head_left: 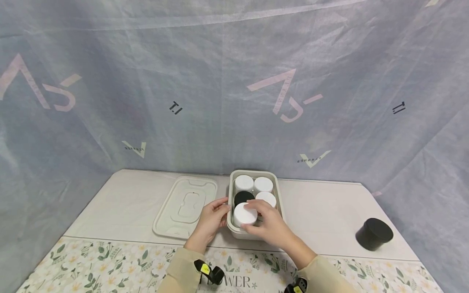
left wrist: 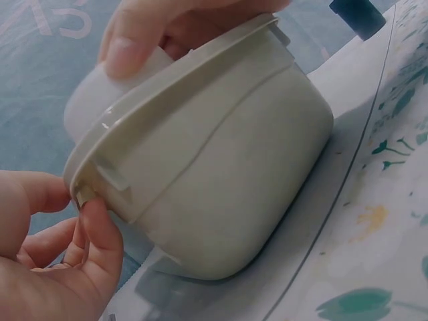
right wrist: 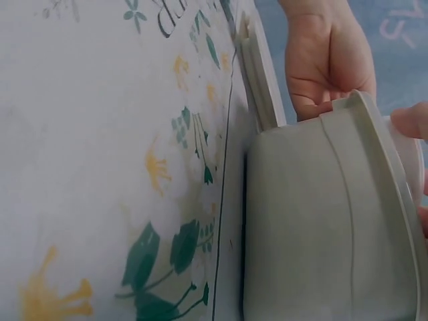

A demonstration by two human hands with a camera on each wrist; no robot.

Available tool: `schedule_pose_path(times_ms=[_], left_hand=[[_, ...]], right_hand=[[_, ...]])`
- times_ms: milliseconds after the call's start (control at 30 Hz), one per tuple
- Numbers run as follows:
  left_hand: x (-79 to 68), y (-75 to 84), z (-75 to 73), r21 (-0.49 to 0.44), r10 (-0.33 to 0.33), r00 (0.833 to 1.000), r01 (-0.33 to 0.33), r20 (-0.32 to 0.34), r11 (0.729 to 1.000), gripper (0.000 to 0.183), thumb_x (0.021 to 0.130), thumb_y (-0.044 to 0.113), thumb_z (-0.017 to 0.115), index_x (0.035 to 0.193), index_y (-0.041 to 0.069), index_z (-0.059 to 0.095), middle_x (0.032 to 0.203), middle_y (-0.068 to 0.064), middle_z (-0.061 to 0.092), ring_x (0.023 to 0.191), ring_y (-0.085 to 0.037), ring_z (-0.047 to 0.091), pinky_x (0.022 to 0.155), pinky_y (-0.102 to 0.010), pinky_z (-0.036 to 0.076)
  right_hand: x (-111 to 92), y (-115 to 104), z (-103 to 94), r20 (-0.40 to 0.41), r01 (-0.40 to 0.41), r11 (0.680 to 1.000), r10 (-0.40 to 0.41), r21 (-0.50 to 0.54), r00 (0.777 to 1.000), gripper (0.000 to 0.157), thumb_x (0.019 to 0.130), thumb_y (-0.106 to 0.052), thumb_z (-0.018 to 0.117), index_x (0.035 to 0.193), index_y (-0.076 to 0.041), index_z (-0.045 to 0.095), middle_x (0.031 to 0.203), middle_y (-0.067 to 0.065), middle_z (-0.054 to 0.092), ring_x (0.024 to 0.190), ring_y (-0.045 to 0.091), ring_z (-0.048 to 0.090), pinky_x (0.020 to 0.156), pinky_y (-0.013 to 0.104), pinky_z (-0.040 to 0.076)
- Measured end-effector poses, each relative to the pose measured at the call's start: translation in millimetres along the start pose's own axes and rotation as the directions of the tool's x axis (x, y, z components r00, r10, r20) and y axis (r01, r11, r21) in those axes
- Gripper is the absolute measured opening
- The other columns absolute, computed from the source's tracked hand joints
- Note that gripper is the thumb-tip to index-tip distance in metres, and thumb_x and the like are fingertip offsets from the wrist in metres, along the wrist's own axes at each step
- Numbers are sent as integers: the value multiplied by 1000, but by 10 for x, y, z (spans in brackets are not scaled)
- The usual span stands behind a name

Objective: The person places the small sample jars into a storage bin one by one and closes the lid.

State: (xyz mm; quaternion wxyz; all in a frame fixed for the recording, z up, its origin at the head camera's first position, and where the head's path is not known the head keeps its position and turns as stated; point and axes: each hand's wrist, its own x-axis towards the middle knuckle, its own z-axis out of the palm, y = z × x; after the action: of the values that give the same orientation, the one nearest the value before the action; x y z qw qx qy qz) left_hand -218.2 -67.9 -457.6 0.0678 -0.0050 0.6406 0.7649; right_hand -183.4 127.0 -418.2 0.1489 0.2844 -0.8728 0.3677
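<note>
A light grey plastic box (head_left: 243,235) stands on the table with several round lidded jars in it. My left hand (head_left: 211,216) pinches the box's rim at its left side, thumb and fingers at the edge in the left wrist view. With thumb and fingers my right hand (head_left: 271,224) holds a white jar (head_left: 244,214) at the near left corner of the box. In the left wrist view this jar (left wrist: 90,100) sticks up above the rim. Behind it sits a black jar (head_left: 243,197), with white jars (head_left: 263,184) beside and beyond. The right hand hides the box's near right corner.
To the left of the box lies its flat grey lid (head_left: 166,217). A black jar (head_left: 373,234) stands apart at the right of the table. A floral cloth (head_left: 121,264) covers the near edge, and a grey-blue curtain (head_left: 220,81) hangs behind.
</note>
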Motion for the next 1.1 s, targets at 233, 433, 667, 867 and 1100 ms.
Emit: schedule_pose_path(times_ms=[233, 433, 667, 867, 1100], left_hand=[[-13, 20, -2, -3, 5, 1000, -5, 0, 1000, 46, 91, 10, 58, 133, -5, 48, 90, -1, 57, 69, -6, 55, 54, -19, 50], [-142, 227, 30, -9, -6, 1000, 6, 24, 1000, 45, 91, 5, 55, 132, -9, 46, 88, -2, 55, 68, -7, 53, 54, -18, 50], [-194, 273, 44, -17, 6, 999, -5, 33, 1000, 46, 91, 5, 55, 132, -11, 45, 88, -1, 55, 68, -7, 53, 54, -18, 49], [-106, 173, 21, -14, -11, 1000, 11, 27, 1000, 45, 91, 5, 56, 132, -9, 46, 88, -2, 56, 68, -7, 54, 54, -19, 50], [-16, 34, -3, -14, -10, 1000, 10, 8, 1000, 46, 91, 9, 57, 134, -6, 46, 89, 0, 56, 68, -7, 53, 53, -19, 49]], right_hand=[[-6, -29, -7, 58, -7, 998, 10, -58, 998, 40, 77, -28, 77, 110, -9, 63, 123, 11, 59, 107, 24, 61, 84, 33, 55], [0, -29, 2, 85, -30, 994, 39, -107, 996, 31, 81, -31, 73, 103, -10, 66, 120, 9, 61, 106, 24, 62, 85, 33, 55], [-10, -43, -15, 102, -59, 985, 77, -164, 992, 29, 84, -32, 70, 103, -10, 67, 119, 8, 62, 104, 23, 63, 84, 35, 54], [-17, -35, -31, 106, -44, 976, 68, -213, 992, 34, 86, -36, 67, 106, -9, 68, 121, 6, 60, 102, 20, 64, 84, 34, 54], [-47, 3, -96, 30, 26, 977, -20, -212, 999, 32, 84, -31, 71, 107, -8, 68, 120, 6, 61, 103, 19, 63, 86, 33, 53]])
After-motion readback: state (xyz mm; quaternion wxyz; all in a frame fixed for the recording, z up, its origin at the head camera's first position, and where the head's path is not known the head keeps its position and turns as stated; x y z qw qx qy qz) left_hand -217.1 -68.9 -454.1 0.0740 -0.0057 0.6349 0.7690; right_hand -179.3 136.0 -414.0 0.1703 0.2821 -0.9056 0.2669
